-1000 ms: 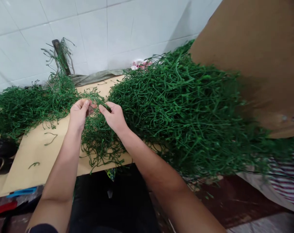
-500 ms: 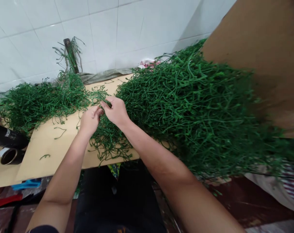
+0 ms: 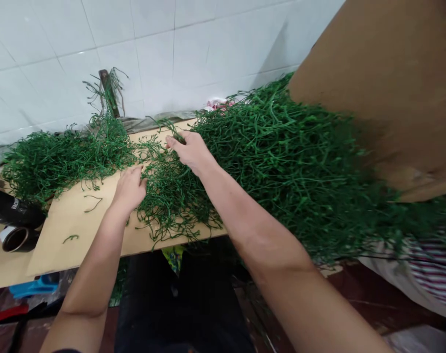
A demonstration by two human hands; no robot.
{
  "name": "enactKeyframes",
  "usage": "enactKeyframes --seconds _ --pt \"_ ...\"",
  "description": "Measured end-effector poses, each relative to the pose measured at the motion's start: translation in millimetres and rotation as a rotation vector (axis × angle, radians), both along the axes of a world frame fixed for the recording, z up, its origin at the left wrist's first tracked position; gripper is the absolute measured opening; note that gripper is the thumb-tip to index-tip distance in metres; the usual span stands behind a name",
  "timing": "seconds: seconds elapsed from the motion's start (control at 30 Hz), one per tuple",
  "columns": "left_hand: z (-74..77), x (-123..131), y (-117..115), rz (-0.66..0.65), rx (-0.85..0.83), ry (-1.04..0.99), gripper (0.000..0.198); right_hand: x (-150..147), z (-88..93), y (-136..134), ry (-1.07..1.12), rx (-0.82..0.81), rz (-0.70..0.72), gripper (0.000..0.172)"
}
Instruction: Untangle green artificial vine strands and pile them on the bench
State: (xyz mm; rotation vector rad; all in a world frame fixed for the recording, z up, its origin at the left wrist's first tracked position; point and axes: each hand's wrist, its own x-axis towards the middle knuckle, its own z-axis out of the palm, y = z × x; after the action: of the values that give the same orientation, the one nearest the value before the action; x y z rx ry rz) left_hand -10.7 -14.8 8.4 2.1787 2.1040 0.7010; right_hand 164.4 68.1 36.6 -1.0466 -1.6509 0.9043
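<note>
My right hand (image 3: 193,152) pinches a small bunch of thin green stems (image 3: 170,126) with small forked tips; they point up and left from the fingers. My left hand (image 3: 129,189) is held over the cardboard sheet (image 3: 79,230), fingers stretched out and thumb apart, with nothing seen in it. Between and below the hands lies a loose scatter of the same stems (image 3: 171,196). A large heap of them (image 3: 274,157) rises to the right of my right hand, and a smaller pile (image 3: 64,157) spreads to the left.
An upright post (image 3: 109,90) with stems hanging on it stands by the tiled wall (image 3: 153,59). A black bottle (image 3: 13,208) and an open round container (image 3: 17,240) are at the left edge. A big cardboard panel (image 3: 384,98) leans at the right. Something blue (image 3: 35,286) lies below.
My hands have come apart. The right one has moved up and right with the bunch, while the left has let go and moved slightly down and left, its fingers now extended.
</note>
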Motion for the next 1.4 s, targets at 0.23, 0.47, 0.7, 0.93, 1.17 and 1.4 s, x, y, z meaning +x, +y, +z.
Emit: enactKeyframes --seconds 0.23,0.47,0.7,0.93,1.17,1.4 --pt "2.3 13 5 -0.007 0.180 -0.659 0.040 -11 -3.0 -18 0.150 -0.308 0.142 0.030" --pt "4.2 34 10 -0.235 -0.111 -0.870 0.023 -14 8.8 -38 0.178 -0.407 0.281 0.025" --pt "6.2 27 3 -0.235 -0.075 -0.693 0.013 -10 0.6 -34 0.117 -0.363 0.256 0.016" --pt "2.4 15 -1 -0.101 -0.048 -0.295 0.021 -15 -11.5 -24 0.024 -0.176 0.129 0.023" --pt "3.6 28 -3 -0.002 -0.081 -0.025 0.021 -34 -30.3 1 -0.027 -0.139 -0.100 0.025" --pt "-7.5 16 8 -0.002 -0.083 -0.392 0.020 -20 -33.9 3 -0.208 -0.013 -0.047 0.042"
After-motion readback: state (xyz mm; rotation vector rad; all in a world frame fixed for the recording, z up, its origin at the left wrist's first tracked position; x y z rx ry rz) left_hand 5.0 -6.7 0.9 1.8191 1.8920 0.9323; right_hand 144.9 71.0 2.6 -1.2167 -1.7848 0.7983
